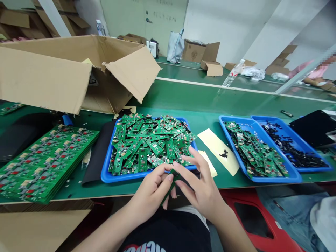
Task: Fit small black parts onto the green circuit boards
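Left hand: my left hand (154, 189) pinches the board between thumb and bent fingers, just above my lap at the table's front edge.
Right hand: my right hand (203, 183) has its fingers spread loosely, thumb and index fingertip at the board's upper end; I cannot tell whether they press on it.
Board in hand: the narrow green circuit board (175, 172) sits tilted between my hands, mostly covered by fingers. I judge it to be partway through handling; whether anything is fitted to it is hidden.
Front tray: just beyond my hands, a shallow blue plastic tray (112, 177) carries a high, jumbled heap of loose green boards (154, 140). Plenty there, I'd say, but I cannot tell done from undone.
Panel stack: at my left lie large green circuit panels (47, 157), piled flat, their boards joined in rows.
Side tray: to the right, another blue plastic tray (275, 179) has a lower heap of similar boards, perhaps a separate batch.
Small parts: a few tiny black pieces (224, 154) lie on a pale yellow paper sheet (210, 136); many more fill the far-right blue tray (319, 169), so supply looks ample.
Carton: behind the panels stands an open brown cardboard box (39, 73), contents mostly hidden.
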Available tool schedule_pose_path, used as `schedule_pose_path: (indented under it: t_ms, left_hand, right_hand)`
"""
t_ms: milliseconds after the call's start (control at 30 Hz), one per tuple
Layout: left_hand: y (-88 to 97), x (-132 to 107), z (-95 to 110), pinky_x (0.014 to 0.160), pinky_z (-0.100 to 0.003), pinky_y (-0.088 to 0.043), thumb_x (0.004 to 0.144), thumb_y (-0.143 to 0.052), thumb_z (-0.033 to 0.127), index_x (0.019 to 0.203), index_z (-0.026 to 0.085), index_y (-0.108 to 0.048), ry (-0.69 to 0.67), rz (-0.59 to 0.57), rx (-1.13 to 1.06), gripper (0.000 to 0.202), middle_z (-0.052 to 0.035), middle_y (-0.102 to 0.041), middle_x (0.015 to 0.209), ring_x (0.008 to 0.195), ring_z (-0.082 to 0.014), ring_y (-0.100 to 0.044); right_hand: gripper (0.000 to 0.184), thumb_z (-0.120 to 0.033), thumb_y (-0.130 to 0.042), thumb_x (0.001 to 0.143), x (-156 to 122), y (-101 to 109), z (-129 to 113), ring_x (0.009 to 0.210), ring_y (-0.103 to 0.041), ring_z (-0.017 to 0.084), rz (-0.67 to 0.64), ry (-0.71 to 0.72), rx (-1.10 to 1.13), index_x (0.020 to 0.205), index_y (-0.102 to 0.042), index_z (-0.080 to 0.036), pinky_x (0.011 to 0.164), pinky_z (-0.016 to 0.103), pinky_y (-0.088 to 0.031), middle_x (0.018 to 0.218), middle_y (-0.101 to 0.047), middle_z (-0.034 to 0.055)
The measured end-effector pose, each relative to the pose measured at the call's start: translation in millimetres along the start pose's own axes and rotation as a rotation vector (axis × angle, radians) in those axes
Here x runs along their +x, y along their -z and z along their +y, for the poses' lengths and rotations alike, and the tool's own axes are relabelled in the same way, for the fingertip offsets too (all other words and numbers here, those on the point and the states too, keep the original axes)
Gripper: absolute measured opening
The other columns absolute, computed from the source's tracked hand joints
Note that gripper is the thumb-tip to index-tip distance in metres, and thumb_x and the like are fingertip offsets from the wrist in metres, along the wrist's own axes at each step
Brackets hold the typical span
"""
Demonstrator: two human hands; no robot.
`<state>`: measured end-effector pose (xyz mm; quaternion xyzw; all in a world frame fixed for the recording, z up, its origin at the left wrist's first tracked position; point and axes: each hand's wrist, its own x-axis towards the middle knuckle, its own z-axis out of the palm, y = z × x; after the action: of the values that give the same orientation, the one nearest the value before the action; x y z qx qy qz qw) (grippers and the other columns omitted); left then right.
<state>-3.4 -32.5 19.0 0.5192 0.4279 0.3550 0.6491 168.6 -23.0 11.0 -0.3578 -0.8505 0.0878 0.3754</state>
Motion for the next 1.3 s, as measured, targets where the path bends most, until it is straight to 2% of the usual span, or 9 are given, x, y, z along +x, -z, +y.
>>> schedule_pose_path:
  t_ms: [67, 233, 433, 767, 900, 967, 1033, 1133, 1300]
  left_hand:
    - [0.9, -1, 0, 0.04, -0.018, -0.037, 0.091, -0.041, 0.037, 0.097, 0.018, -0.049, -0.004, 0.013, -0.005, 0.022, 0.0048, -0.057, 0.06, 0.037, -0.0061, -0.048]
    - [2.0, -1, -1, 0.045, -0.019, -0.039, 0.09, -0.042, 0.035, 0.08, 0.016, -0.054, -0.022, 0.01, 0.072, 0.024, 0.0028, -0.057, 0.062, 0.04, -0.0065, -0.049]
    - [1.0, 0, 3, 0.04, -0.018, -0.034, 0.088, -0.04, 0.034, 0.075, 0.017, -0.052, 0.008, 0.009, 0.182, 0.024, 0.0051, -0.054, 0.055, 0.036, -0.0059, -0.043]
    - [6.7, -2, 18, 0.039, -0.016, -0.03, 0.09, -0.036, 0.031, 0.065, 0.019, -0.045, 0.07, -0.165, 0.362, 0.029, 0.0077, -0.047, 0.051, 0.036, -0.0052, -0.038]
    - [2.2, -2, 15, 0.042, -0.016, -0.032, 0.089, -0.038, 0.024, 0.065, 0.018, -0.05, 0.058, -0.298, 0.468, 0.027, 0.0075, -0.046, 0.05, 0.04, -0.0065, -0.041]
    - [-1.7, -2, 14, 0.049, -0.017, -0.037, 0.088, -0.04, 0.018, 0.07, 0.018, -0.056, -0.005, -0.364, 0.551, 0.024, 0.005, -0.054, 0.056, 0.049, -0.0088, -0.05]
    - [-2.9, -2, 13, 0.059, -0.02, -0.043, 0.09, -0.038, 0.019, 0.078, 0.018, -0.06, -0.074, -0.32, 0.627, 0.026, 0.0013, -0.063, 0.069, 0.062, -0.0123, -0.057]
    - [2.9, -4, 15, 0.074, -0.027, -0.048, 0.095, -0.03, 0.027, 0.097, 0.018, -0.062, -0.14, -0.139, 0.722, 0.033, -0.0042, -0.068, 0.089, 0.081, -0.0178, -0.062]
    - [14.6, -10, 14, 0.083, -0.03, -0.05, 0.094, -0.034, 0.022, 0.13, 0.023, -0.048, -0.336, -0.061, 0.886, 0.039, -0.0056, -0.068, 0.105, 0.095, -0.02, -0.063]
  right_hand:
    - [0.035, -0.015, -0.049, 0.09, 0, 1, 1, 0.117, -0.05, 0.027, -0.006, -0.015, -0.004, 0.125, -0.051, -0.014, 0.094, 0.046, -0.048, 0.14, -0.034, 0.0207]
    - [0.022, -0.009, -0.048, 0.09, 1, 3, 2, 0.095, -0.061, 0.018, 0.009, 0.003, 0.001, 0.108, -0.057, -0.019, 0.102, 0.054, -0.036, 0.1, -0.065, 0.008]
    - [0.018, -0.003, -0.05, 0.087, 4, 6, -1, 0.078, -0.061, 0.015, 0.049, 0.022, -0.033, 0.096, -0.061, -0.014, 0.103, 0.054, -0.034, 0.084, -0.066, 0.0064]
    - [0.018, -0.007, -0.051, 0.088, 5, 18, -5, 0.078, -0.062, 0.015, 0.067, 0.09, -0.104, 0.086, -0.066, -0.017, 0.105, 0.057, -0.028, 0.083, -0.066, 0.0056]
    - [0.016, -0.012, -0.052, 0.09, 7, 15, -7, 0.08, -0.062, 0.015, 0.046, 0.095, -0.121, 0.1, -0.064, -0.015, 0.106, 0.056, -0.028, 0.086, -0.066, 0.0069]
    - [0.023, -0.018, -0.052, 0.091, 7, 15, -7, 0.086, -0.063, 0.017, 0.007, 0.105, -0.102, 0.113, -0.058, -0.013, 0.107, 0.055, -0.028, 0.094, -0.067, 0.0091]
    - [0.031, -0.021, -0.051, 0.091, 5, 18, -6, 0.095, -0.063, 0.019, -0.01, 0.115, -0.061, 0.121, -0.053, -0.015, 0.107, 0.056, -0.029, 0.104, -0.065, 0.0107]
    - [0.039, -0.017, -0.053, 0.088, 0, 24, -3, 0.107, -0.058, 0.024, 0.14, 0.043, 0.075, 0.127, -0.05, -0.019, 0.102, 0.056, -0.037, 0.115, -0.061, 0.0115]
    - [0.027, -0.014, -0.048, 0.088, 0, 30, 3, 0.099, -0.062, 0.023, 0.747, -0.201, 0.449, 0.112, -0.061, -0.02, 0.086, 0.045, -0.051, 0.109, -0.062, 0.0091]
